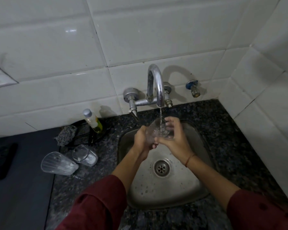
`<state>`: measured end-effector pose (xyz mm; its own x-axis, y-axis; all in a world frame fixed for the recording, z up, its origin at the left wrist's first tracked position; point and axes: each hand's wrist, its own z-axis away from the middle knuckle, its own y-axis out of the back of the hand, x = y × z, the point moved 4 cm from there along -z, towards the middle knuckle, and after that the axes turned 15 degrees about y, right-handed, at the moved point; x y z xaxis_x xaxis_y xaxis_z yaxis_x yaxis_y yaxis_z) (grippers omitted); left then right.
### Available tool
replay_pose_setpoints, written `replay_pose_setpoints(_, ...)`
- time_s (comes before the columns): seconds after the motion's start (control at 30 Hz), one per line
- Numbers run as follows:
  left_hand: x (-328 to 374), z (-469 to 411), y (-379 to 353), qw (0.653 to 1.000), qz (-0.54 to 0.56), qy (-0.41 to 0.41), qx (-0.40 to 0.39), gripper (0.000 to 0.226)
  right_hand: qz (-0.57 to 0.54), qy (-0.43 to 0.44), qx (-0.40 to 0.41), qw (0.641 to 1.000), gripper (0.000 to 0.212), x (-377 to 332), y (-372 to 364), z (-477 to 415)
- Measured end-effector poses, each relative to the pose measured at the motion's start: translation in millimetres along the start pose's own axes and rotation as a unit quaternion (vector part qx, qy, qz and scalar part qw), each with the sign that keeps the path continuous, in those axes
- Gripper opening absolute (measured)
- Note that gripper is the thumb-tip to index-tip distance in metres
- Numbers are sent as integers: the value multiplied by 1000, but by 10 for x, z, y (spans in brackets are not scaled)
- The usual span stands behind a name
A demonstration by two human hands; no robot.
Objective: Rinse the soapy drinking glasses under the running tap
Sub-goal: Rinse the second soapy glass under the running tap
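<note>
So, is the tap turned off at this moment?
No, a stream of water falls from the tap into the glass that the left hand and the right hand hold over the sink.

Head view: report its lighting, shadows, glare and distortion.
Head view: dim overall, darkest at the left edge; the tap throws a sharp arched shadow rightward on the tiles; small glare spots on upper tiles and the tap's bend; the wide-angle lens bows the tile lines; the glass under the stream looks smeared between the left hand and right hand.
</note>
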<state>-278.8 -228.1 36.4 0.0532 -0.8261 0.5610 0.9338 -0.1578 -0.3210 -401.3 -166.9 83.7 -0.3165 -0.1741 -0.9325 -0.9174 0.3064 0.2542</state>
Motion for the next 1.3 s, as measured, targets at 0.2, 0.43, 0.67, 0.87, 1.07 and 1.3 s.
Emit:
replay_pose_setpoints(0.2, -20, 21, -71, 997, 20, 20, -70, 48, -60, -21, 25, 998, 62, 98, -136, -52)
replay_pose_setpoints(0.43, -2, 145, -135, 992, -60, -19, -109, 41, -275, -321, 113, 899, 31, 339, -202, 153)
replay_pose_setpoints(0.67, -25, 192, -203, 994, -53, -58, -80, 41, -354, -387, 90, 847, 39, 397, -240, 196)
replay_pose_setpoints(0.87, 34, 210, -307, 987, -59, -138, -61, 57, -400, -389, 120, 821, 52, 458, -229, 138)
replay_pose_setpoints(1.07, 107, 282, -348, 954, -105, -280, 16, 34, -427, -367, 170, 809, 60, 479, -257, 69)
replay_pose_setpoints(1.3, 73, 299, -298, 849, -294, -397, 186, 9, -378, -339, 205, 837, 46, 388, -291, 3)
